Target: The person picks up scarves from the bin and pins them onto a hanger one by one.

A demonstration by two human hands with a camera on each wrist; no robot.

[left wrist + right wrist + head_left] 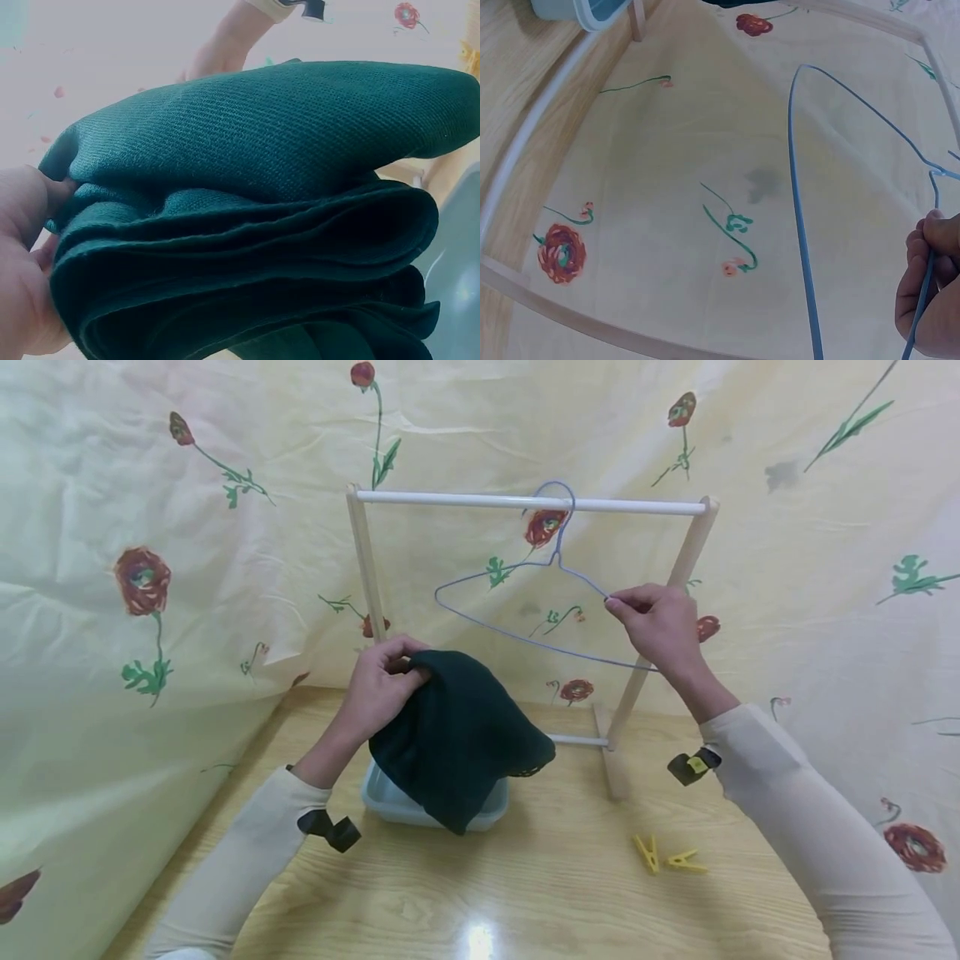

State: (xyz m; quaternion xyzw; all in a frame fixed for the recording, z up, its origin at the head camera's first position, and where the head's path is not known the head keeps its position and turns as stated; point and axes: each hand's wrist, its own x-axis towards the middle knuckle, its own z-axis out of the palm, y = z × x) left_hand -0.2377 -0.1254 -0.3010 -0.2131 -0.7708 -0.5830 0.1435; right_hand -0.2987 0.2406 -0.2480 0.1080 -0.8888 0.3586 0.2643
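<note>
A dark green folded cloth hangs from my left hand, which pinches its upper left edge. In the left wrist view the cloth shows several soft layers, with the thumb and fingers at its left side. My right hand pinches the right shoulder of a blue wire hanger. The hanger's hook loops over the white top bar of a small wooden rack. Up close in the right wrist view, the hanger's wire runs between the thumb and fingers of the right hand.
A light blue plastic basin stands on the wooden table, partly hidden under the cloth. Two yellow clothespins lie at the right. The rack's right post rises behind my right hand. Flower-printed fabric surrounds the table.
</note>
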